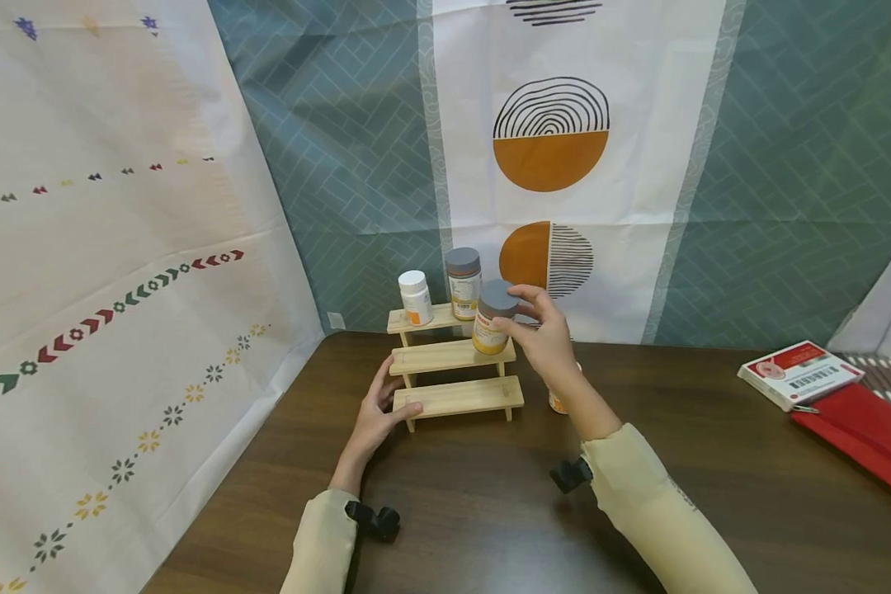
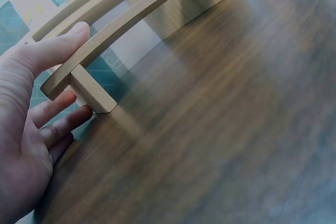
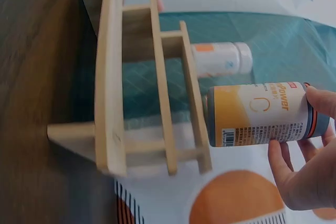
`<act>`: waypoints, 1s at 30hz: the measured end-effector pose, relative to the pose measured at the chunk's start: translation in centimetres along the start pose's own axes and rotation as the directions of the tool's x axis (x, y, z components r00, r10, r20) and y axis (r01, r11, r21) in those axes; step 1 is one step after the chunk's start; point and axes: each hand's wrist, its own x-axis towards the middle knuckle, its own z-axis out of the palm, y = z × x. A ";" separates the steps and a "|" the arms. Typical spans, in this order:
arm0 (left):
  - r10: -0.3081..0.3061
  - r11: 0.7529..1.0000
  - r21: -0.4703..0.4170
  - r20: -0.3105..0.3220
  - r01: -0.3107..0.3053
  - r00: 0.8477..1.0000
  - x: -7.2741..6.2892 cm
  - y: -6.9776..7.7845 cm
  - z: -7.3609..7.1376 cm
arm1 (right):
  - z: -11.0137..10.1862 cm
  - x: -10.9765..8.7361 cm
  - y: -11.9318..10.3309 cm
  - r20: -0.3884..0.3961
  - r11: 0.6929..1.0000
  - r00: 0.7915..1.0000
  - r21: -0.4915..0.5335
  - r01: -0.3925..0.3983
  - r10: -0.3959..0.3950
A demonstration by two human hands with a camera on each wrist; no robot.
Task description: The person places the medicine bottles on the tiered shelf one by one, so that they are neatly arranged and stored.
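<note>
A three-step wooden display stand (image 1: 445, 356) stands on the table. My left hand (image 1: 374, 415) grips the left end of its lowest step, the thumb on top and the other fingers by the leg (image 2: 93, 92). With thumb and fingertips my right hand (image 1: 548, 337) holds a grey-lidded pill bottle (image 1: 492, 323) by its lid. That bottle, labelled yellow and white (image 3: 257, 114), overlaps the middle step's right end in the head view. On the top step are a small white bottle (image 1: 415, 299) at left and another grey-lidded bottle (image 1: 464, 285) to its right.
Partly hidden behind my right forearm, another orange-and-white bottle (image 1: 557, 403) stands on the table (image 1: 475, 503). A red and white box (image 1: 800, 373) and a red pouch (image 1: 865, 433) lie at the right. Patterned cloth (image 1: 349, 165) hangs close behind the stand.
</note>
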 end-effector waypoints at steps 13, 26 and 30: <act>-0.025 0.999 -0.023 0.013 0.025 1.000 0.1 0.3 0.0 | 4.5 1.2 0.6 0.064 1.000 0.998 0.030 0.000 -0.002; -0.015 1.000 -0.002 0.009 0.015 1.000 0.1 0.2 0.0 | 7.9 1.3 2.0 0.109 1.000 0.994 0.012 -0.011 0.009; -0.017 1.000 -0.005 0.006 0.017 1.000 0.1 0.2 0.0 | 8.5 1.3 2.3 0.105 0.999 0.994 0.003 0.033 -0.033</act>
